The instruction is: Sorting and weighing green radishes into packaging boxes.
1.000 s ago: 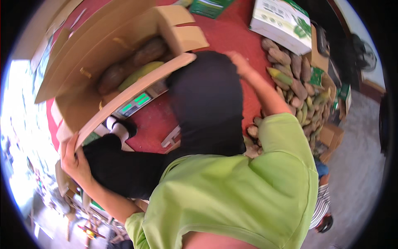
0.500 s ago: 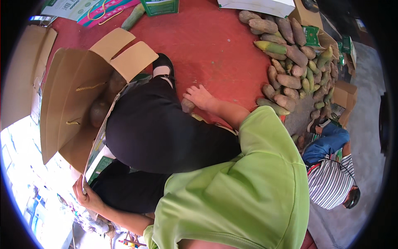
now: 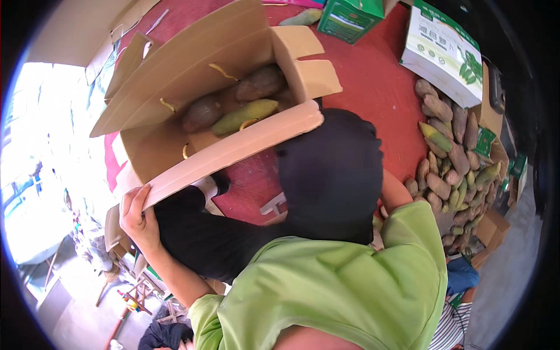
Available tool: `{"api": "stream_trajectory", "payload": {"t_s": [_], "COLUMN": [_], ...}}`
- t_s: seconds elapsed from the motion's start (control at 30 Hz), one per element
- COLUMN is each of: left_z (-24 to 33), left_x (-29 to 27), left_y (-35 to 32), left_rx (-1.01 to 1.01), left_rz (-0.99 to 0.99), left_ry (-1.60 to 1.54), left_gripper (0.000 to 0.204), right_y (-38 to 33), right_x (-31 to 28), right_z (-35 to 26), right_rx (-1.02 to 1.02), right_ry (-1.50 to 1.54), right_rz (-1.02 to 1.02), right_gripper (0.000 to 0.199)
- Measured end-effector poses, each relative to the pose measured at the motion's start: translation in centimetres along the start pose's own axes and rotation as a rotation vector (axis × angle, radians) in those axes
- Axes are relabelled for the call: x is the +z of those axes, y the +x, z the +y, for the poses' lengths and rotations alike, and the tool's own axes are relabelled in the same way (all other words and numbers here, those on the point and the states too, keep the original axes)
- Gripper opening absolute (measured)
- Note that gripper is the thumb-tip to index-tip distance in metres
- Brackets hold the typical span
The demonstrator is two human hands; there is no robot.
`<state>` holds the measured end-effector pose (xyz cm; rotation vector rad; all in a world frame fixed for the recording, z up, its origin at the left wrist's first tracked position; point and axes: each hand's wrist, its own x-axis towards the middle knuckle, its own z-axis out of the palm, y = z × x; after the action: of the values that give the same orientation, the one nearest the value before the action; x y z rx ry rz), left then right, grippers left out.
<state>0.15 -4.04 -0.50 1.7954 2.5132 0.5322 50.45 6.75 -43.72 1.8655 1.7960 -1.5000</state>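
Note:
An open brown cardboard box (image 3: pixel 192 58) lies tilted on the red floor at the upper left. Inside are two brownish fruits (image 3: pixel 259 83) and a long green-yellow fruit (image 3: pixel 245 115). My left hand (image 3: pixel 137 214) grips the end of the box's near flap (image 3: pixel 233 153), thumb over its edge. My right forearm (image 3: pixel 395 191) reaches past my black-trousered knee (image 3: pixel 329 169) toward a pile of brown and green fruits (image 3: pixel 449 157). The knee hides my right hand. My green sleeve fills the lower middle.
A white and green carton (image 3: pixel 440 49) stands beyond the fruit pile, and a green carton (image 3: pixel 350 17) sits at the top. Small boxes (image 3: pixel 493 224) lie at the right past the pile. A person's striped clothing (image 3: pixel 455 326) shows at the lower right.
My right hand lay in sight on the red floor by the pile half a second ago; now the knee covers it. The box sits nearer the middle and shows its fruits. My left hand keeps the flap.

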Motion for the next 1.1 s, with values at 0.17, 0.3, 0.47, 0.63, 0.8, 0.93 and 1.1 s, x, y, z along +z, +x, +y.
{"api": "stream_trajectory", "payload": {"t_s": [0.17,0.3,0.47,0.63,0.8,0.93,1.1], "left_z": [0.2,-0.3,0.1,-0.3,-0.3,-0.7,-0.9], "left_x": [0.5,0.1,0.1,-0.1,-0.2,-0.1,0.0], "left_y": [0.8,0.3,0.5,0.3,0.4,0.5,0.3], "left_rx": [0.056,0.077,0.081,0.09,0.117,0.142,0.168], "left_rz": [0.011,0.022,0.025,0.024,0.022,0.036,0.048], "left_ry": [-0.066,-0.053,-0.05,-0.038,-0.034,-0.048,-0.019], "left_gripper": [0.029,0.024,0.023,0.023,0.023,0.024,0.026], "right_y": [-6.6,-11.2,-17.7,-19.6,-15.0,-10.8,-8.7], "right_x": [-15.0,-23.1,-29.5,-27.9,-20.7,-12.7,-5.2], "right_z": [-8.4,-16.0,-29.1,-42.1,-50.5,-54.4,-55.3], "right_rx": [0.202,-0.087,-0.305,-0.624,-0.769,-0.731,-0.7], "right_ry": [0.275,0.338,0.187,-0.023,-0.454,-0.76,-0.883], "right_rz": [0.002,0.316,0.372,0.103,-0.087,-0.225,-0.342], "right_gripper": [0.042,0.052,0.07,0.07,0.061,0.065,0.065]}}
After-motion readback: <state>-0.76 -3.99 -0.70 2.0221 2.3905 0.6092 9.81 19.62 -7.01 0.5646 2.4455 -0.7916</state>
